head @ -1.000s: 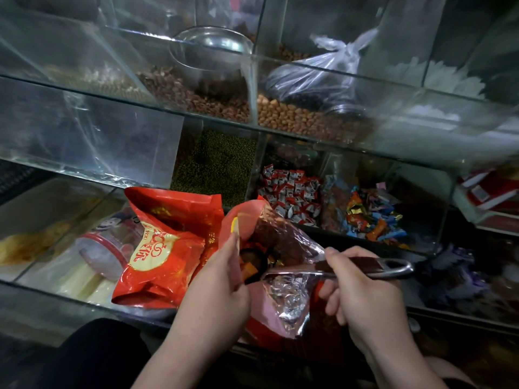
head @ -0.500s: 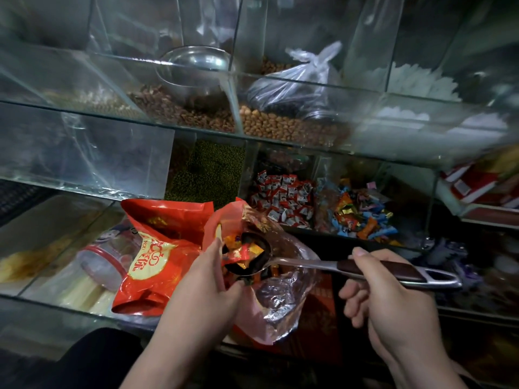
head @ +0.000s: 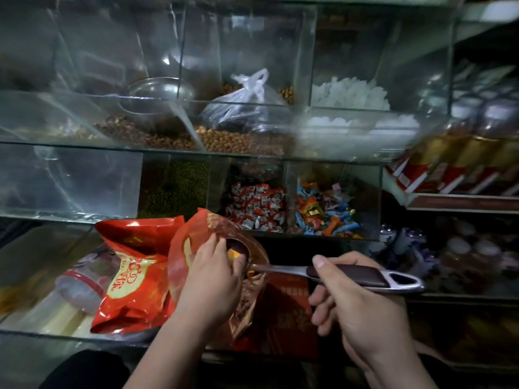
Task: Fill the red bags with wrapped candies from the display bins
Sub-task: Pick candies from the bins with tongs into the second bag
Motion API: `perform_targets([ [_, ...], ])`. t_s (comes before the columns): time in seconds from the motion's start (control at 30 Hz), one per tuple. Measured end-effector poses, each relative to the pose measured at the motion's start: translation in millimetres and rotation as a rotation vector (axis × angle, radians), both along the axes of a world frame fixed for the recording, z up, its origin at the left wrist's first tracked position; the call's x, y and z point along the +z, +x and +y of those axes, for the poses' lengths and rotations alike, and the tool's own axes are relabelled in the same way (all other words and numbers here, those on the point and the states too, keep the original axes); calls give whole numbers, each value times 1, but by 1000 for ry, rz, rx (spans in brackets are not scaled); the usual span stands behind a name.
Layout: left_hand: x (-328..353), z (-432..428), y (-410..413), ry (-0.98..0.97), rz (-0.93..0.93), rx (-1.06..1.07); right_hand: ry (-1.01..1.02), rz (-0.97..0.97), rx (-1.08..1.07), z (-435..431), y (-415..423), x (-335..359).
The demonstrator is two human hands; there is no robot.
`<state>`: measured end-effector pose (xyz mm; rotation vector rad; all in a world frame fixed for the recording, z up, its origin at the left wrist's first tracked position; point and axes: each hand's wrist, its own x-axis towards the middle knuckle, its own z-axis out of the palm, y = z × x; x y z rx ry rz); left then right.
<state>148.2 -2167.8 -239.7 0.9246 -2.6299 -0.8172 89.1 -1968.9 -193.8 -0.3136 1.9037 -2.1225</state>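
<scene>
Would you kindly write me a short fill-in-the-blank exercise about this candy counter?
1. The right hand holds the spoon by its ___.
2. The left hand holds a bag coloured ___.
3. The red-and-white candies lie ___ of the mixed candies.
Missing words: handle; red; left.

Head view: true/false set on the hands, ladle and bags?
1. The right hand grips the dark-handled metal ladle. True.
2. The ladle's bowl sits in the candy bin. False: it is at the mouth of the open red plastic bag that the left hand holds, short of the bin of red-and-white wrapped candies.
3. A second red printed bag lies left of the open one. True.
4. The knotted white plastic bag is in the lower bin row. False: it is in the upper row, on light brown nuts.
</scene>
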Motion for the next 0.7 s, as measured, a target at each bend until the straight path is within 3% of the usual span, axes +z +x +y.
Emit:
perform_targets([
  [0.1, -9, 5, -3, 26, -4, -23, 22, 27, 40, 5, 4, 2],
  [0.37, 3, 19, -6, -54, 203, -66, -54, 54, 52, 20, 8, 15],
  [0.7, 60, 40, -96, -262, 295, -373, -229, 58, -281, 51, -25, 40],
])
